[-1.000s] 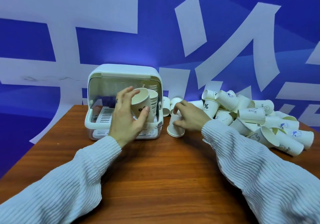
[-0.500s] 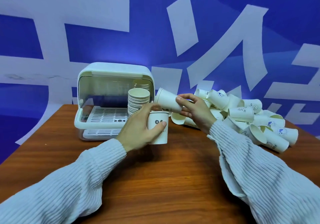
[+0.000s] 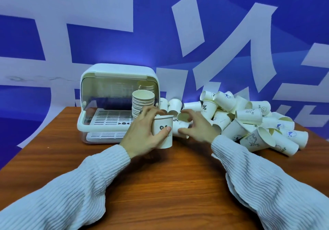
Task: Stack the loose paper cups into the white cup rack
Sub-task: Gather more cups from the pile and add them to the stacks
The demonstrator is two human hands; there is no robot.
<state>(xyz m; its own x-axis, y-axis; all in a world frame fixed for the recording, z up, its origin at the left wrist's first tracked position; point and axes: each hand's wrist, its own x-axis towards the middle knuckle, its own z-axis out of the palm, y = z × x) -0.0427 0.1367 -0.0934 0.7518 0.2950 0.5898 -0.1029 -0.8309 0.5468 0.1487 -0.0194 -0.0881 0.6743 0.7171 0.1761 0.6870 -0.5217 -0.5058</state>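
The left hand (image 3: 142, 137) holds an upright cup (image 3: 162, 132) while the right hand (image 3: 197, 128), fingers curled, grabs a lying cup (image 3: 182, 123) and could knock the pile (image 3: 249, 121) off the tabletop's right edge.

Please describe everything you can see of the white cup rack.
The white cup rack looks like smooth plastic: a rounded top, a clear raised cover, a front handle bar and a slotted tray over a clear base. It stands upright on the wooden table, at its far left. A stack of nested cups stands inside on the right.
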